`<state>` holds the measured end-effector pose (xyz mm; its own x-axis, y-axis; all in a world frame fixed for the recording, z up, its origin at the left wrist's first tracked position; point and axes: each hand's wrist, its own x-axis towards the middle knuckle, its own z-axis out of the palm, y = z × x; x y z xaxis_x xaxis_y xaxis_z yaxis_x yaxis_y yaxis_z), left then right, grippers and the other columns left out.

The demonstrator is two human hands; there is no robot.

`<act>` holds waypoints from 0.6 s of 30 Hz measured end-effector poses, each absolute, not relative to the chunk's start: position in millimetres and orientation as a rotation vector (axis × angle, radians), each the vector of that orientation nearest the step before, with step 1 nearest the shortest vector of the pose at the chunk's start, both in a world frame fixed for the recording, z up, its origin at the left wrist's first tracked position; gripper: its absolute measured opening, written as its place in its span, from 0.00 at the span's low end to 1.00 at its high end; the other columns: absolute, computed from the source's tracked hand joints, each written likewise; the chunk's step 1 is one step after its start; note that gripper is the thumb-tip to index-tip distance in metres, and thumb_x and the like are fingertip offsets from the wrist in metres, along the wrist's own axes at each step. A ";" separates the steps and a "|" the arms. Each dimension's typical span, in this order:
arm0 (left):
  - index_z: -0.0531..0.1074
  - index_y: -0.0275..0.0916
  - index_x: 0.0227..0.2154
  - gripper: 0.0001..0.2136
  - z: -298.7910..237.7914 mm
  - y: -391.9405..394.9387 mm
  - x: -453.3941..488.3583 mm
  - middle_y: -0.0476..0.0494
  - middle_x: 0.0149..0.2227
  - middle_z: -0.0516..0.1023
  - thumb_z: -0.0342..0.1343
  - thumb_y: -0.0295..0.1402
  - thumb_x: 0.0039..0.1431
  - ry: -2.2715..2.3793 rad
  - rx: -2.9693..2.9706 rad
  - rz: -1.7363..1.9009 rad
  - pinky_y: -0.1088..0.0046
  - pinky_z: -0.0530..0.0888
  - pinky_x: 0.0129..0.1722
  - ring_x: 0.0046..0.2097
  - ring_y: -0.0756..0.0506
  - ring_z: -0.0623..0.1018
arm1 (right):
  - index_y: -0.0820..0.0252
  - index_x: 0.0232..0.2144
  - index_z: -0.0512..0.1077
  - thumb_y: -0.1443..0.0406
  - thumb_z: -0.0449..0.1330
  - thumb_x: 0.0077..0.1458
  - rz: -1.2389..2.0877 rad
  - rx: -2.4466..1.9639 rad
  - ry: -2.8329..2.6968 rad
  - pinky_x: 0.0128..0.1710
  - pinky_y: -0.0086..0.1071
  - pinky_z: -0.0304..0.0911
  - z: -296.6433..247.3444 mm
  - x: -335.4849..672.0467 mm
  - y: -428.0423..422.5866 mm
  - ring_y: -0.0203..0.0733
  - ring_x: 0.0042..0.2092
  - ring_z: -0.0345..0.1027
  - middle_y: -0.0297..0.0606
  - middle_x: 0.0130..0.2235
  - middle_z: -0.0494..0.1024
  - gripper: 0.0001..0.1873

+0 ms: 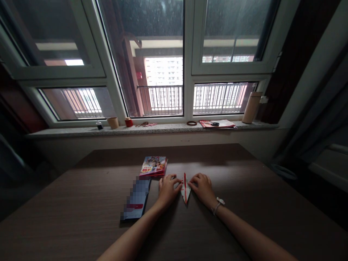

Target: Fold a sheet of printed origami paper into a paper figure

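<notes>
A folded paper [185,190], white and pale green with a red stripe along its middle, lies on the table between my hands. It has a narrow diamond shape, with one point towards me and one towards the window. My left hand [169,189] has its fingertips closed on the left edge of the paper. From the other side, my right hand [201,188] pinches the right edge, with a bracelet on the wrist. The undersides of the paper and the fingertips beneath it are hidden.
Left of my hands lies a dark phone [137,199], partly pixelated, with a stack of printed leaflets [153,166] behind it. On the windowsill [168,129] stand a paper cup [112,123], a small red jar [128,122], a bead bracelet [191,123], papers [221,124] and a thermos [251,107].
</notes>
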<state>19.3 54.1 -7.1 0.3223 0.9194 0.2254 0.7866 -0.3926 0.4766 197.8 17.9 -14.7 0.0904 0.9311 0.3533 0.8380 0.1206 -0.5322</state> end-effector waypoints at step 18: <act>0.78 0.53 0.38 0.07 -4.2 49.0 20.3 0.45 0.54 0.71 0.57 0.38 0.58 1.508 2.370 0.666 0.49 0.54 0.59 0.59 0.39 0.66 | 0.48 0.35 0.76 0.59 0.59 0.57 0.126 -1.666 -1.854 0.59 0.48 0.44 -10.2 197.1 10.6 0.44 0.48 0.63 0.35 0.40 0.73 0.07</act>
